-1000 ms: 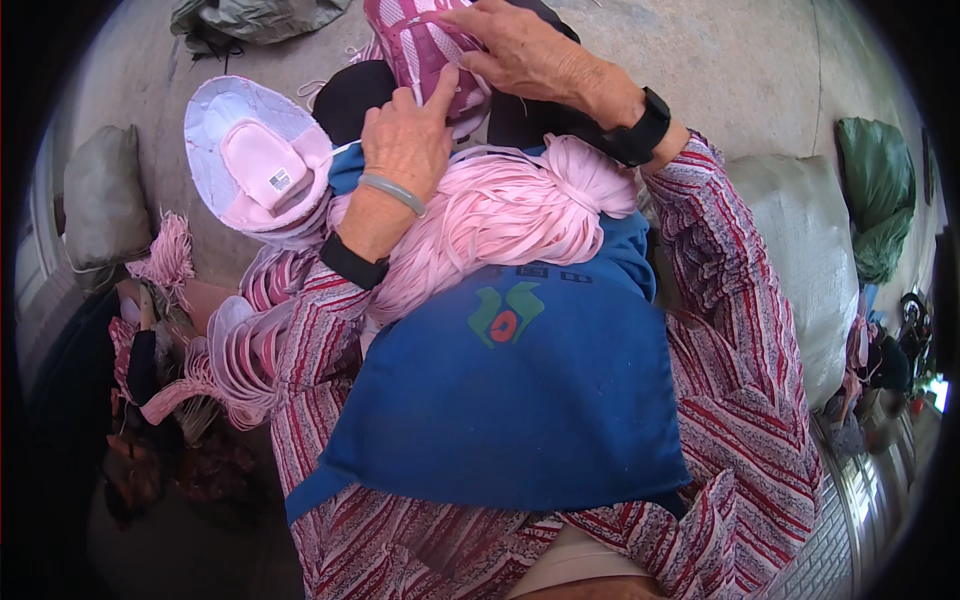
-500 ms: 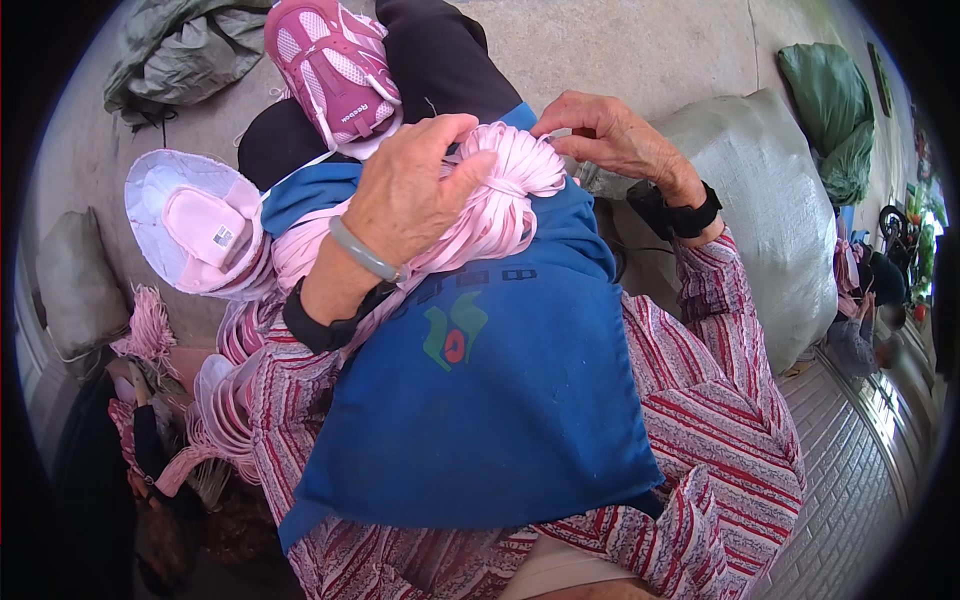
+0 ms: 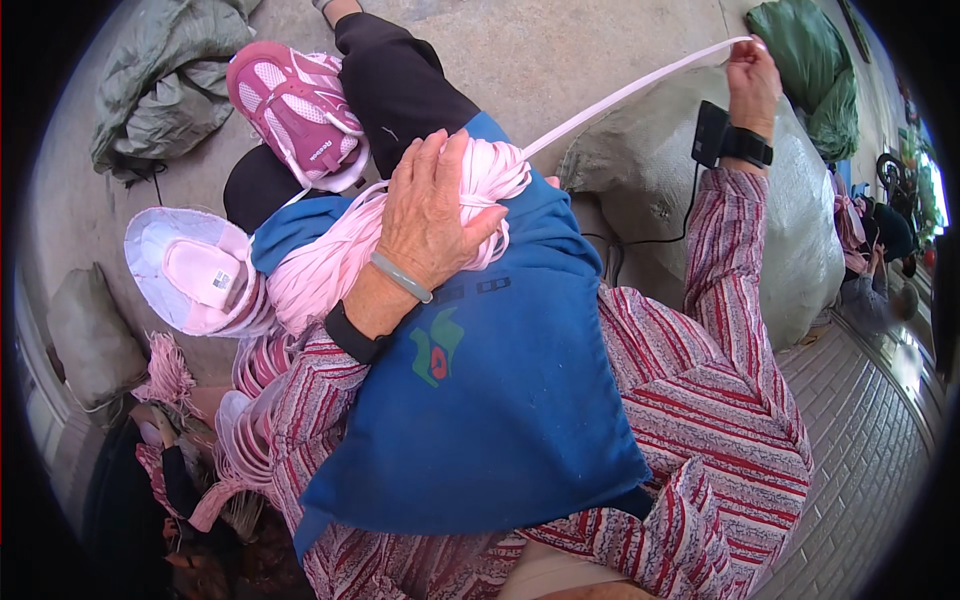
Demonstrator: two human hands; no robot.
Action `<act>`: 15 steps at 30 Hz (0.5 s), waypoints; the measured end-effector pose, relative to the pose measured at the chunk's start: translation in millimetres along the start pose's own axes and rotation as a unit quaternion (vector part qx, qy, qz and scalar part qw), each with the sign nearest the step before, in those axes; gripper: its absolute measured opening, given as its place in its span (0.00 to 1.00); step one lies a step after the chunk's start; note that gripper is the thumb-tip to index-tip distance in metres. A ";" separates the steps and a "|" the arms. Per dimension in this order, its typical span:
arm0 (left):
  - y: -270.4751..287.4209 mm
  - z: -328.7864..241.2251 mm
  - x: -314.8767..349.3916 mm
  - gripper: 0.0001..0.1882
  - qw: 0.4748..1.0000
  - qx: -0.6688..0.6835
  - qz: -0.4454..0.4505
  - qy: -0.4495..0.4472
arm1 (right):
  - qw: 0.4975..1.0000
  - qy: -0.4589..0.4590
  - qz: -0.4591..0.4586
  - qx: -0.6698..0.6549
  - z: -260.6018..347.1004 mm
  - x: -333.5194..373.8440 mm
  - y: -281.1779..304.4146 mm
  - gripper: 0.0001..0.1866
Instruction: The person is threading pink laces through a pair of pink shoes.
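Observation:
Across my lap, over the blue apron (image 3: pixel 500 430), lies a thick bundle of pale pink shoelaces (image 3: pixel 330 245). My left hand (image 3: pixel 430 200) rests on the bundle, fingers laid over it and thumb out to the side. Out to the far right, my right hand (image 3: pixel 752 80) pinches the end of one pink shoelace (image 3: pixel 630 98), which runs taut from the bundle. A pink and white sneaker (image 3: pixel 300 115) stands by my knee, left of the bundle. Stacked pale pink shoe uppers (image 3: pixel 190 270) sit farther left.
A big whitish sack (image 3: pixel 790 230) stands at my right, a green bag (image 3: pixel 815 75) beyond it. Grey-green sacking (image 3: pixel 165 80) lies far left, with a grey sack (image 3: pixel 95 325) nearer. More laces (image 3: pixel 165 375) hang at lower left. Other people are at the right edge and lower left.
My right hand has moved away from the bundle, up and to the right, drawing one shoelace out. My left hand has settled flatter on the bundle.

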State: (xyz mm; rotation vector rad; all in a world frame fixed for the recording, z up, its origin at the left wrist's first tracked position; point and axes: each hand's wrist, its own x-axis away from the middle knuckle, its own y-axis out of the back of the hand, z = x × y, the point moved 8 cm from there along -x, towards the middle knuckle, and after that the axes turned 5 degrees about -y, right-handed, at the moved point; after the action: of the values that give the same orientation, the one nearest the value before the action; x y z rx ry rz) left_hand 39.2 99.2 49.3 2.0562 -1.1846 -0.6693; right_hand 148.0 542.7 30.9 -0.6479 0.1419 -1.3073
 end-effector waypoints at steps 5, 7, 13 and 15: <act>50.3 -1.0 -39.4 0.43 0.999 -0.002 -0.038 0.003 | 0.875 -0.208 0.429 -0.085 -8.0 121.4 -149.7 0.07; 89.9 -32.1 -64.9 0.33 0.975 0.032 -0.172 -0.137 | 0.796 -0.169 0.581 0.013 -28.2 218.0 -203.7 0.11; 104.7 -0.4 -54.9 0.16 0.896 0.444 -0.005 0.008 | 0.831 -0.139 0.539 -0.018 -50.6 288.9 -260.8 0.16; 115.4 13.1 -45.2 0.16 0.823 0.556 -0.050 0.100 | 0.844 -0.127 0.511 0.102 -91.1 274.8 -249.3 0.14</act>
State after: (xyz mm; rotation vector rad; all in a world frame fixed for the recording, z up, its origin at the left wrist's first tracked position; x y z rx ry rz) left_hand -53.4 92.7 132.4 3.0271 -1.5224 0.3542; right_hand -27.6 227.3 155.8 -0.4382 0.1024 -0.1882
